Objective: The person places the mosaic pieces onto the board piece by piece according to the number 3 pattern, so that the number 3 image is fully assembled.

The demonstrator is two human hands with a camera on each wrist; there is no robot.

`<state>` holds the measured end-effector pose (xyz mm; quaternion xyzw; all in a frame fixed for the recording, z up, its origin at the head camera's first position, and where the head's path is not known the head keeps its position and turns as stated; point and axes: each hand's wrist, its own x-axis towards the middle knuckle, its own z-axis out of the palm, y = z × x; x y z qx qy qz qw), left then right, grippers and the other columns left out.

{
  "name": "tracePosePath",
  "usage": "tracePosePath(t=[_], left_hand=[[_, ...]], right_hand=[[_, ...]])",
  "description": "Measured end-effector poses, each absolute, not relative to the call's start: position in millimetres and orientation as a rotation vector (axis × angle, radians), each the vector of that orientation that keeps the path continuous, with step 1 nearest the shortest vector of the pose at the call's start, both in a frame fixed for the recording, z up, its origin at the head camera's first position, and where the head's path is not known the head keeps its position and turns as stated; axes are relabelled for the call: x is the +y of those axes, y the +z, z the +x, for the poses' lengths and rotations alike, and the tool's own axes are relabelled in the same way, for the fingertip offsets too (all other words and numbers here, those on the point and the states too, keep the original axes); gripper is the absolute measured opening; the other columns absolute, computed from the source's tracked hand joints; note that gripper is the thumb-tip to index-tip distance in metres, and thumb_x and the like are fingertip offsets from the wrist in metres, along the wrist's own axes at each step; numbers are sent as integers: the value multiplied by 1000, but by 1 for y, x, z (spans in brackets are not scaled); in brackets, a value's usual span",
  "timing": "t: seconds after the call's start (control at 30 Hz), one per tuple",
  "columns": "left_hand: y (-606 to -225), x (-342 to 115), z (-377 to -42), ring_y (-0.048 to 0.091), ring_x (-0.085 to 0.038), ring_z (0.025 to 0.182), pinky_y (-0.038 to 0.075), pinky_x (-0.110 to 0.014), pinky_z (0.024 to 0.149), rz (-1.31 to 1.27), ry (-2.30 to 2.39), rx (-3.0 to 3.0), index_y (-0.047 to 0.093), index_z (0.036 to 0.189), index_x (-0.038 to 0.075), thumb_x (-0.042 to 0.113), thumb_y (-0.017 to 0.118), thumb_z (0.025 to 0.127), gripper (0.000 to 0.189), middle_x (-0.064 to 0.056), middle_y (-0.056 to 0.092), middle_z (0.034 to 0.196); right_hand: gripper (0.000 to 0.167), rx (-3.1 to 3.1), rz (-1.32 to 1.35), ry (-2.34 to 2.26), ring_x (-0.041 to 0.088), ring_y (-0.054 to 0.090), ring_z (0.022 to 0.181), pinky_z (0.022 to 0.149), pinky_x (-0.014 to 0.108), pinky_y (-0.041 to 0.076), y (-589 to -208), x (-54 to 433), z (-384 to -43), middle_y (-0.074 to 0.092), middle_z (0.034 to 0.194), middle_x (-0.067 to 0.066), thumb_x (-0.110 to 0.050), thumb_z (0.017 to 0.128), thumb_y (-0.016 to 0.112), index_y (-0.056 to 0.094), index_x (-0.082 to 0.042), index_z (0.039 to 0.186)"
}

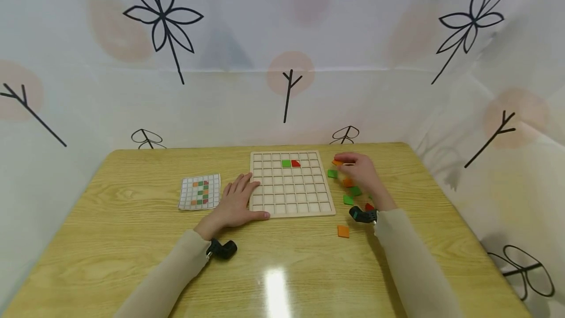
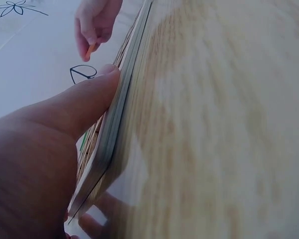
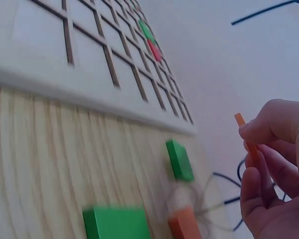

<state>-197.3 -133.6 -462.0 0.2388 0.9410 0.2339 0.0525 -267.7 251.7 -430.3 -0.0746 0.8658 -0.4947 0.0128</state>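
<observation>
A wooden grid board [image 1: 291,195] lies on the table, with a green square tile [image 1: 286,163] and a red tile [image 1: 295,163] with one cut corner side by side in its upper part. My left hand [image 1: 237,203] rests with spread fingers against the board's left side, its thumb [image 2: 97,92] lying along the front edge. Between thumb and fingers, my right hand [image 1: 363,173] pinches an orange square tile [image 3: 239,119], raised beyond the board's right side. Loose green tiles [image 3: 180,160] and an orange tile [image 1: 348,182] lie beneath that hand.
Left of the board lies a paper card [image 1: 187,195] printed with a grid of coloured shapes. A red tile [image 1: 369,207] lies partly hidden by the right wrist camera. Nearer the front is a separate orange tile [image 1: 343,231]. A patterned cloth [image 1: 247,107] hangs behind the table.
</observation>
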Motion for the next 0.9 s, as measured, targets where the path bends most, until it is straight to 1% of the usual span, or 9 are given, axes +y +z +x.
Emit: tracePosePath(t=[0.07, 0.13, 0.27, 0.5, 0.63, 0.73, 0.9], left_hand=[[-462, -133, -197, 2, -35, 151, 4, -60, 117, 724, 705, 2862, 35, 155, 12, 65, 66, 85, 93, -14, 10, 165], [-462, -133, -197, 2, -35, 151, 4, -60, 117, 723, 704, 2863, 35, 155, 12, 65, 66, 85, 93, -14, 10, 165], [-461, -133, -197, 2, -35, 151, 4, -60, 117, 720, 707, 2861, 35, 155, 12, 65, 67, 85, 93, -14, 10, 165], [-460, -133, -197, 1, -34, 152, 3, -59, 117, 723, 702, 2858, 34, 155, 12, 65, 66, 86, 93, -14, 9, 166], [-459, -133, -197, 1, -35, 151, 3, -60, 117, 720, 715, 2856, 35, 155, 12, 65, 67, 85, 93, -14, 9, 166], [-459, -133, -196, 2, -35, 151, 4, -61, 117, 718, 716, 2859, 35, 155, 12, 66, 66, 85, 93, -14, 10, 165], [-460, -131, -196, 3, -35, 151, 5, -61, 117, 710, 704, 2861, 36, 154, 13, 68, 65, 84, 94, -14, 11, 165]], right_hand=[[33, 2686, -245, -1566, 34, 55, 120, 93, 40, 50, -430, 242, -271, 58, 136, 15, -7, 95, 67, 66, 2, 126], [33, 2686, -265, -1574, 34, 56, 119, 94, 44, 50, -429, 232, -273, 60, 134, 15, -6, 95, 67, 67, 2, 126], [32, 2659, -307, -1596, 34, 58, 115, 90, 46, 51, -428, 213, -275, 62, 131, 17, -5, 95, 65, 67, 2, 126], [29, 2614, -330, -1611, 32, 58, 115, 94, 45, 50, -435, 182, -282, 60, 134, 14, -6, 96, 65, 69, 0, 124], [28, 2639, -325, -1582, 32, 59, 111, 90, 44, 52, -441, 164, -288, 61, 133, 13, -4, 94, 65, 71, -2, 121], [28, 2682, -342, -1531, 30, 61, 107, 87, 42, 53, -445, 151, -292, 62, 132, 11, -3, 92, 65, 73, -3, 120], [29, 2724, -429, -1493, 28, 62, 106, 86, 40, 54, -451, 132, -294, 63, 130, 9, -1, 91, 64, 74, -3, 118]])
